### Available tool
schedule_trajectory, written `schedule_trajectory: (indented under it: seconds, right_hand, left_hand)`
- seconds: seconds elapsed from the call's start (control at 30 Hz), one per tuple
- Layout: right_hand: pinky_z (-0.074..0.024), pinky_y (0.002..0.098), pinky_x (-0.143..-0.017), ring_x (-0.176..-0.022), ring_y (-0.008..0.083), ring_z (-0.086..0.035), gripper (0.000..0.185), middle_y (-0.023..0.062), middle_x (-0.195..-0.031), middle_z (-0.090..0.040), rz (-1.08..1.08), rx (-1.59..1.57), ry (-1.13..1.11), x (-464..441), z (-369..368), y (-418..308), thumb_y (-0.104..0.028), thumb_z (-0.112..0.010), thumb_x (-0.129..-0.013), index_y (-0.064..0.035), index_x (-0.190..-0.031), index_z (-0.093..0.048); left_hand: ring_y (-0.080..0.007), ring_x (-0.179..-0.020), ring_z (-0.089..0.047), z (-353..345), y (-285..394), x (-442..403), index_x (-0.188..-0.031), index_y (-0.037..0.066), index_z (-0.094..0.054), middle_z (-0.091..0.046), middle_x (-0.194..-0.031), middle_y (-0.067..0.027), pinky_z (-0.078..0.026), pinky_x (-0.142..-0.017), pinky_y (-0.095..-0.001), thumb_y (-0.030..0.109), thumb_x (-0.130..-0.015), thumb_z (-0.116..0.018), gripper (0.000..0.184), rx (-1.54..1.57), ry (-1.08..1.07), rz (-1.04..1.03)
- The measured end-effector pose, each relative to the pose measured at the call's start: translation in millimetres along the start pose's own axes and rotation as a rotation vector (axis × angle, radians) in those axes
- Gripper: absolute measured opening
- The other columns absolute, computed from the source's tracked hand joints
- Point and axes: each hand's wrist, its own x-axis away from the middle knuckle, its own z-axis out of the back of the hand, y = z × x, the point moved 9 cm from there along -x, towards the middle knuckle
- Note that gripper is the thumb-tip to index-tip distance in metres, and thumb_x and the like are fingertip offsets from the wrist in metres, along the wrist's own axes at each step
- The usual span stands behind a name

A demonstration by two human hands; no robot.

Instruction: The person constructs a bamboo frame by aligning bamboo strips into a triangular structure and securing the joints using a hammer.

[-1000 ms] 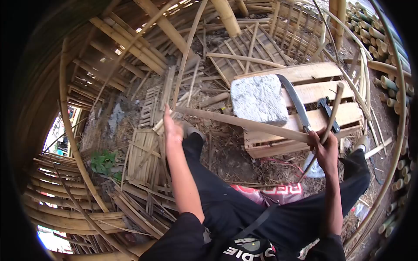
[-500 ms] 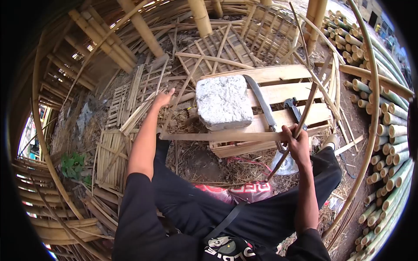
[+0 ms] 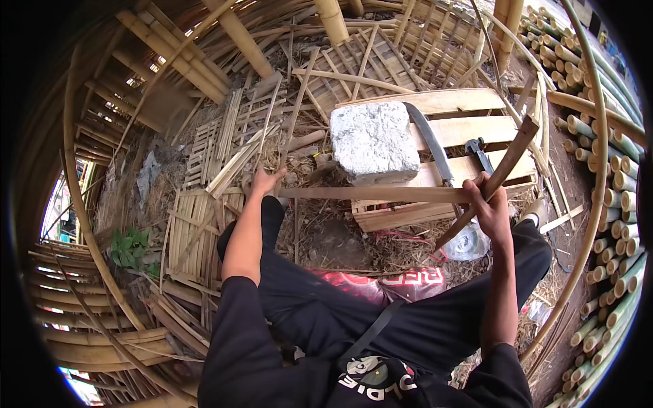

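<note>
My right hand (image 3: 488, 202) is closed around the point where bamboo strips cross. One is a long flat strip (image 3: 381, 194) running left in front of the white block; the other is a darker slanting strip (image 3: 511, 154). My left hand (image 3: 266, 182) is beside the long strip's left end, thumb and fingers partly stretched, close to an upright thin strip (image 3: 299, 102). The rough white block (image 3: 375, 141) sits on a slatted wooden platform (image 3: 469, 129). A curved machete-like blade (image 3: 431, 141) and dark pincers (image 3: 479, 154) lie beside it.
Stacked bamboo poles (image 3: 615, 224) line the right side. Slatted bamboo panels (image 3: 194, 234) and loose strips lie on the left. Bent bamboo hoops (image 3: 592, 102) curve around my seat. A clear plastic bag (image 3: 469, 243) lies beyond my right leg, and straw covers the ground.
My left hand has come down and nearer to the left end of the long strip. The slanting strip in my right hand has tilted further right. The whole view has shifted slightly.
</note>
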Motion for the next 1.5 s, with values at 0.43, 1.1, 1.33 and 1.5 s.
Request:
schedule_trajectory:
  seconds: [0.43, 1.1, 1.33, 1.5]
  right_hand:
    - [-0.0348, 0.0206, -0.054, -0.060, 0.0027, -0.045, 0.023, -0.0047, -0.068, -0.051, 0.051, 0.069, 0.132, 9, -16, -11, -0.021, -0.058, -0.105, -0.0067, -0.086, -0.057]
    - [-0.0387, 0.0264, -0.051, -0.052, 0.0081, -0.048, 0.046, 0.0006, -0.058, -0.055, -0.046, 0.506, 0.442, -3, 34, 0, -0.040, -0.067, -0.098, -0.0032, -0.071, -0.061]
    - [-0.0419, 0.0325, -0.054, -0.054, 0.0125, -0.049, 0.046, 0.0028, -0.057, -0.054, -0.116, 0.628, 0.392, -5, 31, 20, -0.038, -0.066, -0.098, -0.0002, -0.073, -0.060]
    - [-0.0448, 0.0345, -0.058, -0.059, 0.0143, -0.055, 0.039, 0.0076, -0.064, -0.063, -0.213, 0.749, 0.172, -4, 3, 37, -0.034, -0.064, -0.099, 0.0010, -0.083, -0.067]
  left_hand:
    - [-0.0278, -0.070, -0.061, 80, 15, 17, -0.082, 0.005, -0.067, -0.063, -0.073, -0.0094, -0.046, -0.068, -0.0449, 0.081, -0.089, -0.043, 0.080, 0.479, 0.320, 0.092]
    - [-0.0310, -0.081, -0.073, 133, 88, 72, -0.116, 0.011, -0.070, -0.074, -0.084, -0.0136, -0.055, -0.070, -0.0424, 0.077, -0.090, -0.047, 0.074, 0.170, 0.293, -0.332]
    - [-0.0380, -0.092, -0.070, 125, 82, 62, -0.115, 0.006, -0.070, -0.073, -0.091, -0.0197, -0.053, -0.079, -0.0446, 0.073, -0.088, -0.055, 0.073, 0.210, 0.282, -0.305]
    - [-0.0406, -0.104, -0.068, 128, 82, 66, -0.123, 0.004, -0.069, -0.073, -0.105, -0.0233, -0.051, -0.096, -0.0460, 0.077, -0.083, -0.058, 0.084, 0.112, 0.350, -0.232]
